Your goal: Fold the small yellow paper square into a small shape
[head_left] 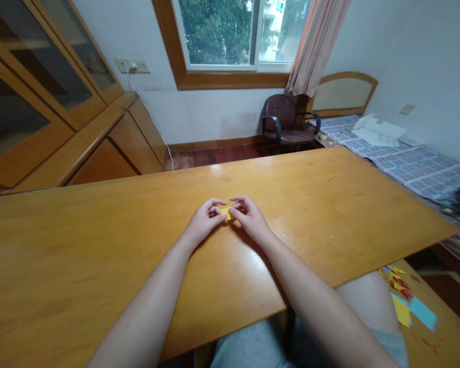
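A small piece of yellow paper (226, 212) is pinched between my two hands, just over the middle of the wooden table (99, 245). My left hand (206, 217) grips its left end, thumb in front and fingers curled behind. On the other end, my right hand (249, 214) holds it with the thumb pressed on its face. Both index fingers arch above the paper. It looks folded, but its exact shape is too small to make out and partly covered by the fingers.
Tiny white scraps (332, 237) lie on the table to the right. Lower right, a bench (452, 332) bears yellow and red paper pieces (394, 280), a yellow sheet (401, 311) and a blue sheet (423, 313). Beyond the table stand a chair (281, 115), a bed (406, 158) and a cabinet (95, 120).
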The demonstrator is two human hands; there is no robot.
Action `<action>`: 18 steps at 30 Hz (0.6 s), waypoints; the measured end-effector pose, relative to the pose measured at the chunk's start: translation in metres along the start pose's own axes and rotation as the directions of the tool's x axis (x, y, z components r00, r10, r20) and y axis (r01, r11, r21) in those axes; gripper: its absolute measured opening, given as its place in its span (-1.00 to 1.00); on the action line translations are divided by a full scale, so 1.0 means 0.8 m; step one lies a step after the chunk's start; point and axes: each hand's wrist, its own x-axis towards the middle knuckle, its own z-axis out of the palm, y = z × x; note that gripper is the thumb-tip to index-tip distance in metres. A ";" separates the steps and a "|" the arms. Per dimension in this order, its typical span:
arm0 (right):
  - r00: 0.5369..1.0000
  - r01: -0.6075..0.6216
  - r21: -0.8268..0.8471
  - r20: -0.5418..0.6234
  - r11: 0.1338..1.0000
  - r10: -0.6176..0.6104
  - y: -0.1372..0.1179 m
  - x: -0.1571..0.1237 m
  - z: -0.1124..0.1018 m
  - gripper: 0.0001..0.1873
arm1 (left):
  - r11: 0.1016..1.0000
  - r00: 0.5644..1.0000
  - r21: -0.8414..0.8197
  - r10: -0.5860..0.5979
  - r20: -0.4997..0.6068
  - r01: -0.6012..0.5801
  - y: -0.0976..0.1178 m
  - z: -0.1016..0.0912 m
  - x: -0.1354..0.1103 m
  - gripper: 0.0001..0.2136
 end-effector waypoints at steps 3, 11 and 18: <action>1.000 0.015 -0.028 -0.024 0.999 -0.016 0.001 0.000 -0.001 -0.75 | 1.000 1.000 0.017 -0.002 0.010 0.002 -0.001 0.001 0.000 -0.68; 0.997 0.047 -0.073 -0.057 0.996 -0.052 0.005 -0.001 -0.002 -0.79 | 0.999 1.000 0.053 0.006 0.023 -0.007 -0.001 0.001 0.001 -0.70; 0.996 0.051 -0.064 -0.067 0.997 -0.055 0.010 0.002 -0.002 -0.76 | 1.000 1.000 -0.007 0.004 0.012 -0.004 -0.004 0.001 0.002 -0.68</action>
